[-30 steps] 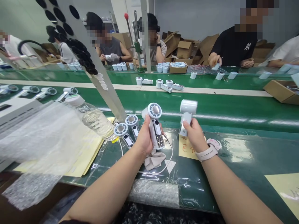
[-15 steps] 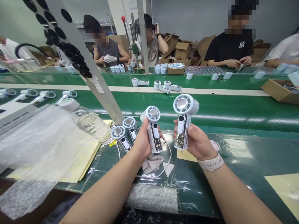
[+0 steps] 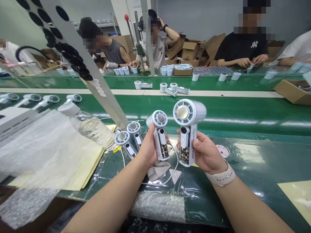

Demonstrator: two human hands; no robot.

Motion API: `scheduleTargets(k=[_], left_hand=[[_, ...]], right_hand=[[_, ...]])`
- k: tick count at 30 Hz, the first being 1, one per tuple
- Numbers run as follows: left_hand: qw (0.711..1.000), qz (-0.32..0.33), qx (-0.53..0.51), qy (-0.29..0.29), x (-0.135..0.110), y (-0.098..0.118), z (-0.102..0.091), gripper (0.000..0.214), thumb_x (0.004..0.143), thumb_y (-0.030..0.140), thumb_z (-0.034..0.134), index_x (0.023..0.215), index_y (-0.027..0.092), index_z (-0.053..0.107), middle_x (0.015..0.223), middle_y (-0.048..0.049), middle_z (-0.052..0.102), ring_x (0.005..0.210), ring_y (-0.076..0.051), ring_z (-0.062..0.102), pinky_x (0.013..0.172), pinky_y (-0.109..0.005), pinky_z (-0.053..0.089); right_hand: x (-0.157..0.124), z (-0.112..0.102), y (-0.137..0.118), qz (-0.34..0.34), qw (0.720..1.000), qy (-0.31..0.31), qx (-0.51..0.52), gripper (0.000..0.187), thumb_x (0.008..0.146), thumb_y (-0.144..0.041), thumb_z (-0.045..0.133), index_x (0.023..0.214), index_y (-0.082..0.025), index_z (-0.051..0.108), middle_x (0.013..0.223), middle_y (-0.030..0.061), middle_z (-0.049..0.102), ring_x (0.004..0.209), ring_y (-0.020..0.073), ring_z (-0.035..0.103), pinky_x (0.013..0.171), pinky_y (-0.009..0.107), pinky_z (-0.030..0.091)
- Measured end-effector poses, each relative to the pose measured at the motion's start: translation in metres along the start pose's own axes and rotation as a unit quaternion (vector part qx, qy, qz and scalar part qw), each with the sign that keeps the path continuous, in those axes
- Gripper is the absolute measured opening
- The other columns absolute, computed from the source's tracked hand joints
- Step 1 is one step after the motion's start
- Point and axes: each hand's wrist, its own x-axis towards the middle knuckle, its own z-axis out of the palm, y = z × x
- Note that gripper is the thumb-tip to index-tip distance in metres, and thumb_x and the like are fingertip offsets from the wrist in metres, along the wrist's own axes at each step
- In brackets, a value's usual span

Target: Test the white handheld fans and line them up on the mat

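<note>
The left hand (image 3: 149,145) wraps its grip around the handle of a white handheld fan (image 3: 162,145), fingers curled over the back and thumb along the side. The right hand (image 3: 209,155) clenches a matching fan (image 3: 187,129) just beside it, and that fan stands upright with its round head up and the lettering "Spe...AN" on its handle. Both handles have clear panels showing a circuit board (image 3: 185,155).

Everything else sits around this right-hand fan. Just left of it, past the other fan, two more fans (image 3: 123,139) lie on the green bench (image 3: 245,155), close together. Further left, a plastic water bottle (image 3: 93,129) lies on its side on yellow paper (image 3: 89,171), with bubble wrap (image 3: 36,145) beyond it. Below the fan, a beige cloth (image 3: 157,170) and a white cable (image 3: 176,161) lie on clear plastic sheeting. A pale watch band (image 3: 220,174) circles the right wrist. Well beyond the fan, across a white-edged belt, a person in a black T-shirt (image 3: 243,45) works at the far bench.
</note>
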Motion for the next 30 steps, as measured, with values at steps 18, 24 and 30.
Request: scheduleTargets(k=[18,24,30], left_hand=[[0.887,0.148,0.437,-0.023,-0.004,-0.020,-0.009,0.035,0.071,0.039,0.078,0.099,0.021,0.066,0.088,-0.0089,0.070,0.090,-0.031,0.066,0.081,-0.042,0.052],[0.712,0.255,0.652,-0.054,-0.041,0.000,0.010,0.065,0.080,0.030,0.073,0.139,0.015,0.047,0.141,-0.0214,0.052,0.132,-0.037,0.047,0.109,-0.054,0.040],[0.716,0.286,0.637,0.004,-0.111,0.034,-0.035,0.031,0.094,0.042,0.056,0.120,0.027,0.064,0.116,-0.0092,0.070,0.109,-0.028,0.063,0.094,-0.046,0.050]], right_hand=[[-0.006,-0.002,-0.002,0.005,0.997,0.026,-0.066,0.055,0.064,-0.063,0.082,0.102,-0.024,0.076,0.078,0.0058,0.068,0.062,0.0202,0.060,0.055,0.033,0.052],[-0.006,-0.014,0.008,0.035,0.993,0.067,-0.091,0.048,0.065,-0.062,0.081,0.098,-0.028,0.078,0.083,0.0092,0.071,0.066,0.0246,0.064,0.055,0.036,0.055],[-0.008,-0.011,0.017,0.049,0.992,0.034,-0.112,0.044,0.070,-0.062,0.076,0.101,-0.030,0.077,0.081,0.0095,0.074,0.068,0.0265,0.069,0.058,0.038,0.058]])
